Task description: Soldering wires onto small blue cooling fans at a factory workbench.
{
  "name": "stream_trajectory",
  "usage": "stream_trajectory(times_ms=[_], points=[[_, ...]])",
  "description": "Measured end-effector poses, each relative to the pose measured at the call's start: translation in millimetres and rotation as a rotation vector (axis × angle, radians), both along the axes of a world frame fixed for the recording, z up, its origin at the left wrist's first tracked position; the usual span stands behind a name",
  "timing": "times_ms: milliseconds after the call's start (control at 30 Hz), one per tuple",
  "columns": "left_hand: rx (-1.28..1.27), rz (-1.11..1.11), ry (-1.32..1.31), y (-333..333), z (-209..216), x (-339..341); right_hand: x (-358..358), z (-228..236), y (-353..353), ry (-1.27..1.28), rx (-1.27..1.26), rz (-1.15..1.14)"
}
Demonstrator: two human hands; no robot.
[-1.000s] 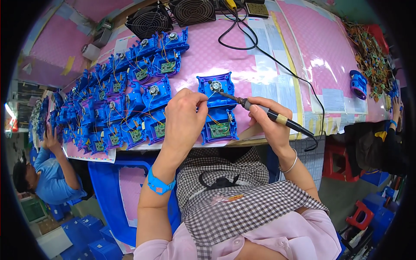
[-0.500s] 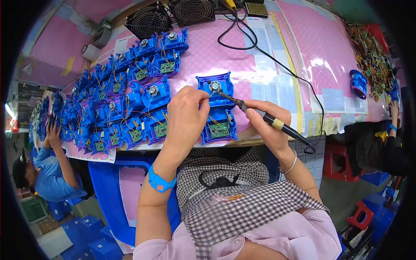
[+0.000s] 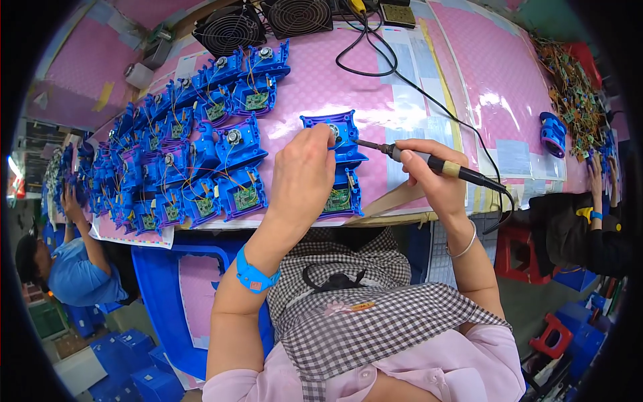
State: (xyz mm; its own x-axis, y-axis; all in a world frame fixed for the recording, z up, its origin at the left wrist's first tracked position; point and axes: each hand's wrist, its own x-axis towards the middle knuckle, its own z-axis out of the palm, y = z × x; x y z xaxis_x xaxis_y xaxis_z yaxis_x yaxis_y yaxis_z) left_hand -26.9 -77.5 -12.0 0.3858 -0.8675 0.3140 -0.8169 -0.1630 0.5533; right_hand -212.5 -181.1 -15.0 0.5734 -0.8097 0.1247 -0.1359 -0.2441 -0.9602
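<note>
- Grip, right: the right hand (image 3: pixel 434 175) is closed in a pen-like hold around the handle of a soldering iron (image 3: pixel 439 165), its tip pointing left.
- Grip, left: the left hand (image 3: pixel 301 175) is curled at the speaker (image 3: pixel 335 130); its fingertips are partly hidden, so how nearly they meet, and whether they pinch a wire, cannot be told.
- Workpiece: the blue housing (image 3: pixel 349 154) lies open near the middle of the table's near side. The speaker sits in its far half, and a green circuit board (image 3: pixel 339 199) in the near half.
- Iron tip: apart from the speaker, close to the right edge of the far half; contact with the housing cannot be confirmed.
- Progress, in hand: speaker and board are judged to be in place. Attention appears to be on the speaker's connections; whether a joint is complete is covered by the left hand.
- Progress, batch: to the left, rows of similar housings (image 3: pixel 242 149) lie open, many showing speakers, boards and loose-looking wires. Whether these are finished or waiting cannot be determined.
- Surroundings: two black fans (image 3: pixel 230 32) stand at the far side; a separate blue unit (image 3: pixel 553 134) lies well to the right.
</note>
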Motion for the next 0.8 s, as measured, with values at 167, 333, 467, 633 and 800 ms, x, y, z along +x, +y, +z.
stream_trajectory(times_ms=[167, 333, 467, 633, 800], points=[[0.009, -0.014, 0.019, -2.8, -1.4, 1.8, 3.2, -4.1, -1.5, 0.003, -0.006, 0.025], [0.019, -0.014, 0.053, -2.0, 2.9, 0.6, 4.2, -0.8, -2.3, 0.005, 0.034, 0.032], [0.026, -0.045, 0.112, -3.0, 1.6, 0.2, 3.9, 0.1, -0.9, 0.017, 0.042, 0.037], [0.021, -0.049, 0.101, -6.1, -2.7, -0.3, 3.4, -3.0, -0.6, 0.008, 0.023, 0.038], [0.022, -0.042, 0.094, -7.2, -3.4, 1.0, 6.2, -2.3, -0.2, -0.002, 0.006, 0.045]])
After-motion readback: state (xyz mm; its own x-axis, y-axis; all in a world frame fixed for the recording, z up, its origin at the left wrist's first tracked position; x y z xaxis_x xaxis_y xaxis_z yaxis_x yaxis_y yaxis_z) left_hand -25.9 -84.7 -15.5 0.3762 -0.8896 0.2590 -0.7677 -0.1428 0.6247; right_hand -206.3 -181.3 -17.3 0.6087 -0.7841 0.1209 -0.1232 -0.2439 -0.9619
